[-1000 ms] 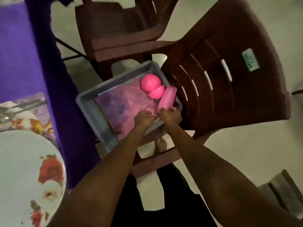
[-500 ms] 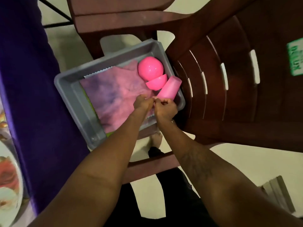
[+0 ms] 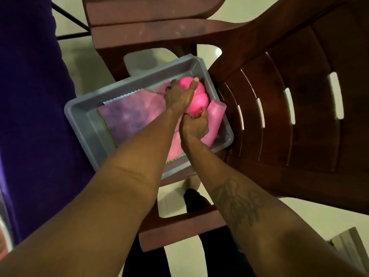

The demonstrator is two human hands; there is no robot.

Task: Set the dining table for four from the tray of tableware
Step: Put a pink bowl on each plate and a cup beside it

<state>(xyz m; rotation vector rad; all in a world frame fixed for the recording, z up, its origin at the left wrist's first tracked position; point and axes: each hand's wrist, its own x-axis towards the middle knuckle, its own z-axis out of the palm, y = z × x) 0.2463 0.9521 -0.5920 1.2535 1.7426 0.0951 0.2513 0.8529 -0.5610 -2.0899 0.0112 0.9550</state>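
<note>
Tray (image 3: 151, 74) of grey plastic sits on the seat of a brown plastic chair (image 3: 279, 116), just beside the desk (image 3: 30, 96) draped in purple cloth; a second brown chair (image 3: 139, 17) stands beyond it. Inside lie two pink bowls, both upside down and overlapping, in the far right corner. One pink cup (image 3: 215, 116) lies on its side along the right wall, touching them. Pink-and-purple mats (image 3: 129, 114) with zigzag edges cover the floor in layers; their number cannot be told. The person's left grip (image 3: 177, 96) is spread wide over the dome of the far bowl (image 3: 185, 83), thumb on one side and a finger on the other, holding it. The right grip (image 3: 194, 124) is curled narrow on the near edge of the near bowl (image 3: 199, 102), between the mats and the cup.
</note>
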